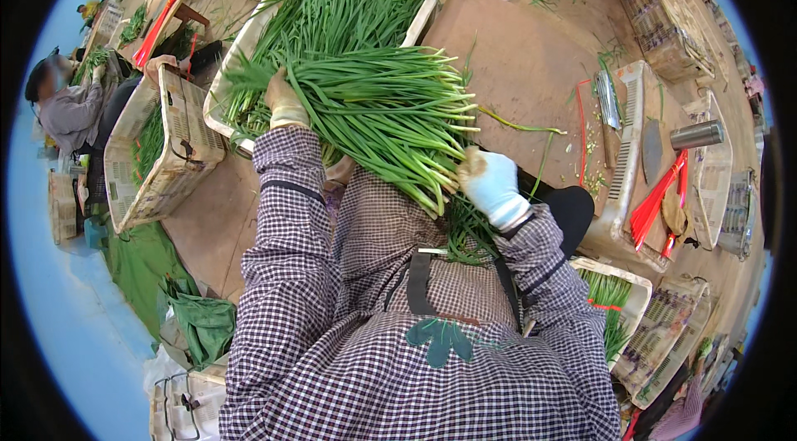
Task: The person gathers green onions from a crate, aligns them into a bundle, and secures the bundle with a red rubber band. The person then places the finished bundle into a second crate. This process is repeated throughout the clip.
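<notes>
A broad bunch of garlic chives (386, 117) lies across my lap and the near edge of a white plastic crate (215, 95). Its pale stem ends fan out to the right. My left hand (285, 98), in a soiled work glove, grips the leafy side of the bunch. At the lower stem ends, my right hand (492, 182) has its gloved fingers curled against the stalks; its fingertips are partly hidden. More loose chives (348, 5) fill the crate beyond. Some dark green leaves (467, 229) hang over my lap below my right wrist.
On the right, an upturned crate (629, 129) carries a board with a knife blade (652, 151), a metal cylinder (697, 134) and red ties (657, 198). Bundled chives (607, 298) stand in a crate behind it. At left are a tilted crate (193, 123) and a seated person (75, 108).
</notes>
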A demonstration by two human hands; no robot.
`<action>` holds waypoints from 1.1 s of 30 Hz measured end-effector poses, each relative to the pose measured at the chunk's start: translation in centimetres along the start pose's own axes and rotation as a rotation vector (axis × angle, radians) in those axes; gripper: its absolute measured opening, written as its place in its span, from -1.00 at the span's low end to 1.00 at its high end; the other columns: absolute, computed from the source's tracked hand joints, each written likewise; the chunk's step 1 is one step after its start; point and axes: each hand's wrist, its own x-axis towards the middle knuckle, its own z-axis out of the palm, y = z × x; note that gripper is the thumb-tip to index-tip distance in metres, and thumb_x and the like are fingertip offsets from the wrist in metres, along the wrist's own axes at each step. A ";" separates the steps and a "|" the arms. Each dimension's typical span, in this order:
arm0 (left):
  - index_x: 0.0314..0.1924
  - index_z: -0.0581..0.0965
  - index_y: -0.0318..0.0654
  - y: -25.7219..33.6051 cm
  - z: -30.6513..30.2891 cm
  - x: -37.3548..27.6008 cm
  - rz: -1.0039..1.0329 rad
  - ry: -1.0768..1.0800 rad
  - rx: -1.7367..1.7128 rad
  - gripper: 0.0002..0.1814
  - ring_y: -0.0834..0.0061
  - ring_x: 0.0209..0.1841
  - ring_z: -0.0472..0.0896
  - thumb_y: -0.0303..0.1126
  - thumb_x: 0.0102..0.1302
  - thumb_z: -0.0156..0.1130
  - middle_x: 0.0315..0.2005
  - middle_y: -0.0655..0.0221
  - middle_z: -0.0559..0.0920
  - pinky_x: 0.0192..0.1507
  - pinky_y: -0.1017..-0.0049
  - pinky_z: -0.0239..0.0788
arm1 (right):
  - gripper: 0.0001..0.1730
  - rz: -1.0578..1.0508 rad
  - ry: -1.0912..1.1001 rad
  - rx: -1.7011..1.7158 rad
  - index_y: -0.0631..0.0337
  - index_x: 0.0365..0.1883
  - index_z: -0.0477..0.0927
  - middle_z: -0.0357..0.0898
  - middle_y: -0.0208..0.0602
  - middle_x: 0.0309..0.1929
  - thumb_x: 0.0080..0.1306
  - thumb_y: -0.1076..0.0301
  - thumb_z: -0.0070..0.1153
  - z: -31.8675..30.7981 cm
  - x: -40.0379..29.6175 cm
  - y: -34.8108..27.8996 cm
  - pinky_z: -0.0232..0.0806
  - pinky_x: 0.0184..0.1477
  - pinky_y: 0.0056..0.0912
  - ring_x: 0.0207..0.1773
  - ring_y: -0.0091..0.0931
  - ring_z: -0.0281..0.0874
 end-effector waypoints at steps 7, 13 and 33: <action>0.08 0.45 -0.47 0.6 -4.4 0.1 0.070 -0.363 0.223 -0.61 0.12 -0.13 0.60 -0.41 0.46 -0.28 -0.06 0.02 0.60 0.00 0.19 0.47 | -0.68 0.561 -0.411 1.403 0.31 -0.11 0.55 0.61 -0.27 -0.25 0.40 0.20 0.01 -0.6 -3.6 1.7 0.45 -0.26 -0.44 -0.34 -0.50 0.57; 0.27 0.28 -0.41 1.8 0.3 -7.6 0.174 -0.267 0.266 -0.44 0.11 0.21 0.38 -0.13 0.46 -0.25 0.20 -0.01 0.40 0.27 0.19 0.19 | -0.64 0.311 -0.144 1.586 0.29 0.02 0.49 0.61 -0.33 -0.11 0.25 0.40 0.14 6.4 0.9 -1.0 0.42 -0.06 -0.42 -0.14 -0.44 0.56; 0.13 0.43 -0.37 8.0 3.3 -19.6 1.219 -0.614 0.551 -0.66 0.41 -0.15 0.60 -0.42 0.40 0.03 -0.11 0.21 0.60 -0.12 0.45 0.49 | -0.14 -0.025 0.396 0.506 0.18 0.29 0.32 0.39 -0.10 0.25 0.00 0.35 0.42 -11.7 -1.6 5.9 0.20 0.29 -0.24 0.27 -0.19 0.32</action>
